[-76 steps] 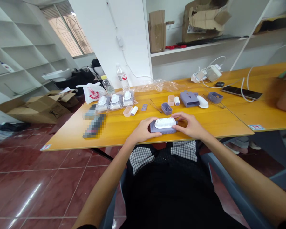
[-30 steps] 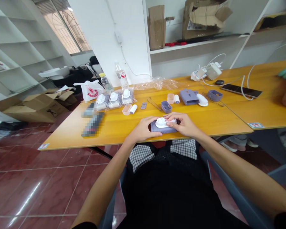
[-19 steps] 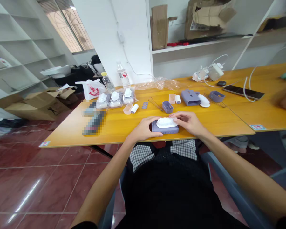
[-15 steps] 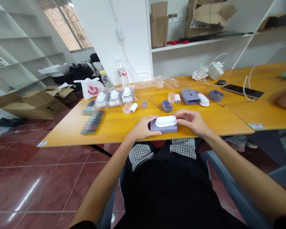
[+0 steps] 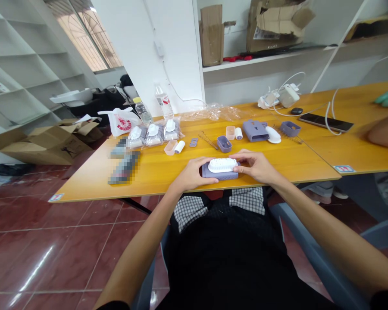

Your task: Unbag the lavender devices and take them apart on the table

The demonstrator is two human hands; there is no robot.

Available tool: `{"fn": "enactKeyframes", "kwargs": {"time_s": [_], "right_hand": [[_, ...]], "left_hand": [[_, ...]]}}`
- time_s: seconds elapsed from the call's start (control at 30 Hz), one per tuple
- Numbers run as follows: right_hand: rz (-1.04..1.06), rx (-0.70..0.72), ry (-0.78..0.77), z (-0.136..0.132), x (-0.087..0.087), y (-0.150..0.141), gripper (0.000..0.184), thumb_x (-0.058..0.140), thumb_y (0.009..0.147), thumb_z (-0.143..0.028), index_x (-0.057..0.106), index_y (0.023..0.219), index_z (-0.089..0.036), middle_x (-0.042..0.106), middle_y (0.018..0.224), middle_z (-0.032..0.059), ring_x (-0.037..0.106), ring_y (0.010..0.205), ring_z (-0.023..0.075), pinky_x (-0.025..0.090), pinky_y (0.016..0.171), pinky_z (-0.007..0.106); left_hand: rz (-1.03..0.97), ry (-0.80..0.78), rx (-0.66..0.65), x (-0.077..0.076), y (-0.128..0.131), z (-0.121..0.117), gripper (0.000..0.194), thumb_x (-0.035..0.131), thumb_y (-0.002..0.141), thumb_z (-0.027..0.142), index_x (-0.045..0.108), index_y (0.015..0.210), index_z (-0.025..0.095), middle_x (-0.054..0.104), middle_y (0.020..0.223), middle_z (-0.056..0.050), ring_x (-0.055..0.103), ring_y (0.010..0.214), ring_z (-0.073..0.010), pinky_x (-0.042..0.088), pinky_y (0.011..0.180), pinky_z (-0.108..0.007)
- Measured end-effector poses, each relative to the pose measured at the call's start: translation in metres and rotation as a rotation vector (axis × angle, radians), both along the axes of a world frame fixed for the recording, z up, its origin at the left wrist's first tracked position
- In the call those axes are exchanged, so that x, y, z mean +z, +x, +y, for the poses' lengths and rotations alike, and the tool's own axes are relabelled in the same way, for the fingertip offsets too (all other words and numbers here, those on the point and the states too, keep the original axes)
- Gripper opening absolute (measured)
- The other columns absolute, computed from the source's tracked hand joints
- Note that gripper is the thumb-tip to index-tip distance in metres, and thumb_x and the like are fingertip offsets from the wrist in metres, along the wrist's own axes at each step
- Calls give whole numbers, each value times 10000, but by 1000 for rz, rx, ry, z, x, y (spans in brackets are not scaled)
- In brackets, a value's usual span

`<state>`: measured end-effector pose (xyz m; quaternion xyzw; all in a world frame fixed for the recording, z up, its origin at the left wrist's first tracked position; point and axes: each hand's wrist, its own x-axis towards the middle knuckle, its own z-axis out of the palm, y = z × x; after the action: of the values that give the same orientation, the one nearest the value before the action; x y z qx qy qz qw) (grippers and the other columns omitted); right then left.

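Near the table's front edge lies a grey-purple plastic housing (image 5: 224, 176), with a white oval brush head (image 5: 222, 165), bristles up, on top of it. My left hand (image 5: 193, 174) is wrapped round the housing's left end, its thumb along the front side. My right hand (image 5: 253, 166) has its thumb and fingers at the right end of the brush head, pinching it. Just behind are a small grey-purple cup (image 5: 224, 144) and a metal spring (image 5: 207, 140). How the brush head and housing meet is hidden.
Behind lie another grey-purple housing (image 5: 255, 131), a white oval piece (image 5: 273, 134), pink cups (image 5: 171, 147), white rollers (image 5: 179, 147) and several bagged units (image 5: 154, 135). Bottles (image 5: 164, 102) stand at the back. At right are a phone (image 5: 326, 122), cables and another person's arm (image 5: 386, 131).
My right hand moved over the brush head, drew back to its right end, and now pinches that end again. My left hand kept its hold on the housing.
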<state>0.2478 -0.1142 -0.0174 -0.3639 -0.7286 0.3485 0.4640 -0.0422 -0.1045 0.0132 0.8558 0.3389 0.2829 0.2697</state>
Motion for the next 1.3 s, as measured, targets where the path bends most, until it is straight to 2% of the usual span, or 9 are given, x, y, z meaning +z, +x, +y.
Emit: {"fn": "enactKeyframes", "kwargs": {"time_s": [0.07,0.2,0.27,0.4,0.57,0.9,1.1,1.3], "right_hand": [[-30,-12,46,-3,4,-3,331,873,869,-517,858,1149,-341,762,1097,70,704,975,278,601,900,500],[-76,-9,99,-9,9,-10,295,827,916,-440,822,1184,-318,762,1275,83,714,1123,300,573,1007,523],[-50,-1,70,-9,9,-11,273,814,925,-446,815,1161,-309,785,1257,81,726,1148,309,568,1021,532],[46,26,24,-7,5,-9,245,840,895,-513,820,993,-290,824,1165,85,738,1196,328,549,1080,554],[89,22,7,-7,5,-10,274,865,868,-543,801,893,-278,830,1120,93,760,1152,325,559,1077,563],[56,-11,23,-12,7,-18,285,840,889,-547,777,910,-269,833,1113,89,766,1138,322,570,1065,554],[45,-32,17,-12,9,-22,317,815,909,-572,761,895,-261,829,1055,94,775,1062,316,609,978,533],[28,-13,37,-13,9,-24,316,806,916,-573,768,890,-261,829,1078,92,770,1060,307,592,1009,535]], "left_hand": [[-2,3,-2,0,0,0,686,937,775,459,715,1379,220,755,1385,-119,713,1251,-334,524,1144,-530],[-2,-1,-12,1,0,1,693,935,774,471,715,1379,216,759,1378,-120,718,1244,-334,534,1133,-524],[5,-2,-10,0,-1,2,709,938,768,489,715,1385,222,754,1392,-121,713,1259,-341,530,1141,-536],[20,-13,-14,-1,-2,2,745,941,755,522,710,1404,236,742,1424,-123,703,1286,-354,514,1166,-566],[13,-42,-24,1,-2,1,743,946,750,499,711,1404,234,739,1434,-120,701,1290,-351,514,1171,-558],[-21,-75,-10,2,-1,1,711,946,729,454,731,1364,216,768,1369,-122,717,1238,-342,534,1138,-537],[-14,-69,-41,3,-3,1,734,954,725,485,727,1371,219,755,1393,-127,711,1252,-346,528,1145,-554],[-16,-83,-38,2,-2,0,753,958,729,481,716,1394,226,761,1381,-120,716,1245,-345,542,1132,-531]]}}
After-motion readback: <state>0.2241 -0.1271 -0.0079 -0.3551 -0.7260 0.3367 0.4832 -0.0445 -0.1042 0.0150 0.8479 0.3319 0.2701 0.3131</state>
